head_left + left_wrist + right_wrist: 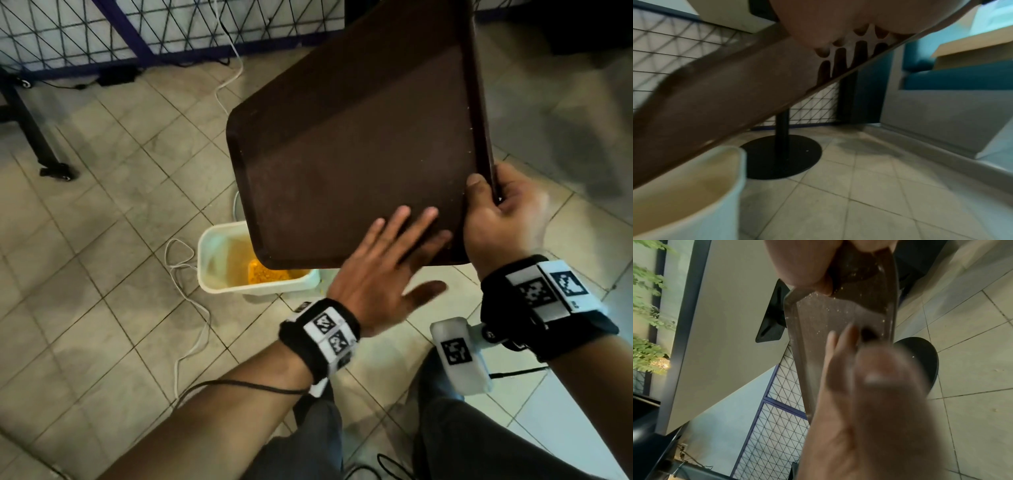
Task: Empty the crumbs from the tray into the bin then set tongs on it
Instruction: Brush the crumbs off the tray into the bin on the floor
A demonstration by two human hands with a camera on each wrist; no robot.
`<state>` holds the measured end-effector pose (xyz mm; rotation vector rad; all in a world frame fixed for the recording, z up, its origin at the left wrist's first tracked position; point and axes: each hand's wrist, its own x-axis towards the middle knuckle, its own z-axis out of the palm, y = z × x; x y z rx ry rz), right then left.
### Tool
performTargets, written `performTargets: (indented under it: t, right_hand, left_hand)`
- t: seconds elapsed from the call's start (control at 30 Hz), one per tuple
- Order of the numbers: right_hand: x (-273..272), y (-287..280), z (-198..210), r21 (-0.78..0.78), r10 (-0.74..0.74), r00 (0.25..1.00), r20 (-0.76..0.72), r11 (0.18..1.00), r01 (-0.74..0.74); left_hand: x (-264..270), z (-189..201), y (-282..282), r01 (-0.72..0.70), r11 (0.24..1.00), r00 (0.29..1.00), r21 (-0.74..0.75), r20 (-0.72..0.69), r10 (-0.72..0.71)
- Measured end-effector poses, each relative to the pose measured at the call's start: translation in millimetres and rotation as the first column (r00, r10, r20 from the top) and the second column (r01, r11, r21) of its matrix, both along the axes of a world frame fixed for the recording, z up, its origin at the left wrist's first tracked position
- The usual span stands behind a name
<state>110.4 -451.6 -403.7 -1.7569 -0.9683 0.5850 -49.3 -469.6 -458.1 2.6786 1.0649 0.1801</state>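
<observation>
Two hands hold one dark brown tray (356,154) above the floor. Nearest, the left hand (380,270) lies flat on the tray's surface close to its lower edge, the fingers (397,222) straight and a little spread, the thumb apart below the edge. Just beside it, the right hand (503,219) grips the tray's right rim, thumb on the top face and the other fingers curled behind it. The tray is tilted steeply, its low corner over a white bin (219,284) on the tiled floor (102,240). Yellow crumbs (270,274) lie inside the bin. Some small crumbs stay on the tray in the right wrist view. Farther, a white cable (191,308) lies on the floor, and a wire mesh fence (102,27) stands behind.
</observation>
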Motion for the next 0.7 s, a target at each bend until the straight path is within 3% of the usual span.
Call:
performTargets:
  t: [0.13,0.23,0.37,0.47,0.6,0.7]
  right_hand:
    - [5,-1,1,0.017,-0.008,1.0,-0.02,1.0,0.009]
    - [12,0,2,0.011,-0.019,0.998,-0.065,1.0,0.02]
    - [16,0,4,0.044,-0.036,0.998,-0.051,0.998,0.038]
    - [20,-1,7,0.073,-0.048,0.998,-0.046,0.996,0.051]
    - [16,-3,14,0.079,-0.03,0.999,0.013,0.996,0.029]
    - [11,-5,18,0.065,-0.008,0.998,0.068,0.998,0.004]
  left_hand:
    - [-16,-20,-6,0.025,1.0,0.999,0.012,-0.048,-0.025]
    - [-79,-57,-2,-0.145,0.983,0.986,-0.113,-0.102,0.133]
    - [-154,-86,16,-0.386,0.912,0.891,-0.139,-0.311,0.329]
    - [-185,-88,33,-0.424,0.901,0.835,-0.09,-0.425,0.35]
    - [-197,-77,52,-0.352,0.936,0.807,-0.007,-0.508,0.299]
    - [-191,-67,61,-0.408,0.911,0.816,0.053,-0.426,0.39]
